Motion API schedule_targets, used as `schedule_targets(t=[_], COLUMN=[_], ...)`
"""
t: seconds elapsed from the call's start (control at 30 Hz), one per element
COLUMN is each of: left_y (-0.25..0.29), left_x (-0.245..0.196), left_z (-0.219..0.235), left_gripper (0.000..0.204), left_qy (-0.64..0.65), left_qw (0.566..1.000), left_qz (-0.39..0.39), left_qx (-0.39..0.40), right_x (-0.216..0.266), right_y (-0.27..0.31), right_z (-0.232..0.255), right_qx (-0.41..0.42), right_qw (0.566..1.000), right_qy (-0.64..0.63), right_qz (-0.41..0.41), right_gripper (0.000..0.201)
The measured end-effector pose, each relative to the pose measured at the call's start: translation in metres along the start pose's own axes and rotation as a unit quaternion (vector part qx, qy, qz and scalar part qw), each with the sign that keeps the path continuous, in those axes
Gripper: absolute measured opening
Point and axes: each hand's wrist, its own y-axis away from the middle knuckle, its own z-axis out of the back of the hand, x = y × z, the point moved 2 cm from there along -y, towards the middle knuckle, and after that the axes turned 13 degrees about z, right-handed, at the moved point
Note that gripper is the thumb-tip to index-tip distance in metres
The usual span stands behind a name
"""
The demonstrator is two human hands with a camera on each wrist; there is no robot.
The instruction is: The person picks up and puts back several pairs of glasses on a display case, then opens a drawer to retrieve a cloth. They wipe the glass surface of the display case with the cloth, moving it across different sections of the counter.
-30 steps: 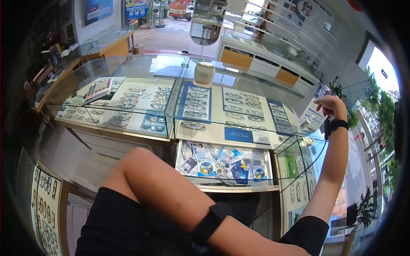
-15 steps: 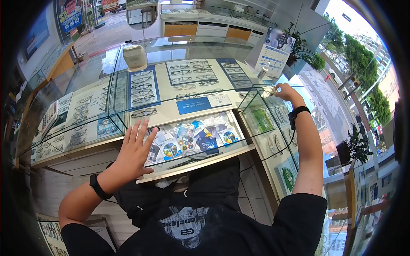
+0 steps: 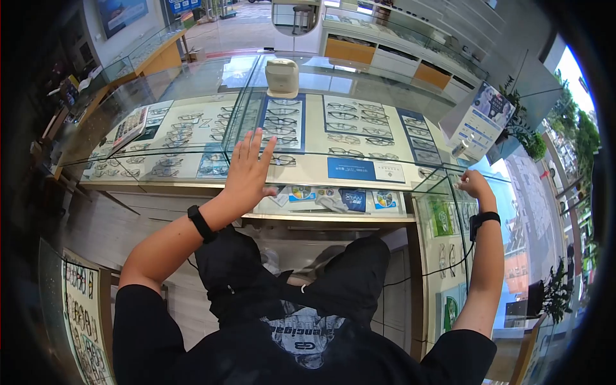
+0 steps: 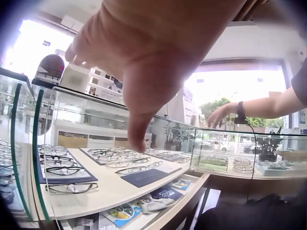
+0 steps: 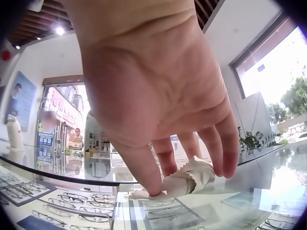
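Note:
My left hand [image 3: 247,170], fingers straight and spread, is over the front edge of the glass display counter [image 3: 192,160]. In the left wrist view its thumb points down and it holds nothing. Below it a shallow drawer [image 3: 333,218] stands partly out, with lens leaflets [image 4: 122,214] and small packets inside. On the glass top at the right, my right hand [image 3: 478,186] pinches a crumpled, pale cloth [image 5: 194,177] with a zigzag edge between thumb and fingers. Part of the cloth is hidden behind the thumb.
Rows of eyeglasses [image 3: 282,122] lie on trays under the glass. A cream-coloured device [image 3: 282,77] stands on top. Behind my right hand are a printed sign [image 3: 481,122] and a small bottle [image 3: 460,149]. A black cable [image 3: 443,266] hangs from the right wrist.
My left arm has swung from across my body to the counter front. My right hand has come down from beside the sign to the cloth. The drawer has slid inward.

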Motion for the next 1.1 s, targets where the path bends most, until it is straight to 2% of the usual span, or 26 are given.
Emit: schedule_targets(t=[0.13,0.3,0.4,0.43,0.8,0.9,0.97,1.0,1.07,1.1], left_y=[-0.021,-0.042,-0.049,-0.050,-0.065,-0.069,-0.076,-0.088,-0.141,-0.165], left_x=[0.009,0.012,0.013,0.012,0.011,0.002,-0.009,-0.010,0.003,0.007], left_z=[-0.012,-0.024,-0.028,-0.028,-0.048,-0.033,-0.011,-0.004,0.011,0.018], left_gripper=[0.127,0.124,0.124,0.123,0.122,0.118,0.114,0.114,0.116,0.119], left_qy=[-0.004,-0.011,-0.019,-0.019,-0.017,-0.035,0.076,0.077,0.151,0.128], left_qw=[0.999,0.998,0.996,0.996,0.993,0.995,0.994,0.994,0.979,0.977], left_qz=[0.039,0.051,0.061,0.056,0.052,0.044,0.073,0.072,0.129,0.159], left_qx=[-0.016,-0.047,-0.055,-0.064,-0.109,-0.082,0.019,0.019,-0.042,-0.069], right_x=[0.002,-0.002,0.001,-0.001,0.005,0.012,0.012,0.011,0.010,0.010], right_y=[0.002,-0.006,-0.009,-0.010,-0.006,-0.006,-0.007,-0.007,-0.008,-0.008], right_z=[-0.005,-0.009,-0.005,-0.008,-0.008,-0.007,-0.006,-0.007,-0.009,-0.009], right_qx=[-0.015,-0.009,-0.001,-0.017,-0.024,-0.023,-0.009,-0.009,-0.018,-0.018], right_qw=[0.999,0.998,0.998,0.999,0.997,0.996,0.994,0.994,0.995,0.995], right_qy=[-0.037,0.011,0.020,0.024,0.046,0.051,0.059,0.060,0.061,0.063], right_qz=[-0.032,-0.068,-0.066,-0.043,-0.059,-0.068,-0.089,-0.090,-0.076,-0.076], right_gripper=[0.040,0.030,0.026,0.033,0.027,0.024,0.021,0.021,0.021,0.021])
